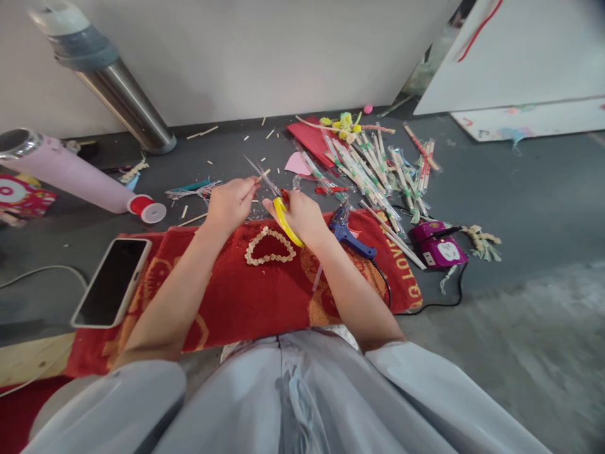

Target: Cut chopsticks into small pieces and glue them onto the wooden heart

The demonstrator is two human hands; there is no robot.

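Observation:
My right hand (305, 217) grips scissors (285, 222) with yellow handles. Their blades are spread and point away from me, towards the wall. Beside the blades, my left hand (231, 203) is closed in a pinch on a thin wooden stick (258, 180), of which only a short end shows. On the red towel (236, 299) just below both hands lies a heart-shaped outline (249, 255) made of small pale wooden pieces. A blue glue gun (352, 239) rests on the towel to the right of my right hand.
Wrapped chopsticks (363, 167) lie piled at the back right, near a purple power adapter (437, 244). A phone (113, 284), a pink bottle (78, 167), a steel flask (125, 94) and a red ribbon spool (146, 208) are on the left. Cut stick bits are scattered behind my hands.

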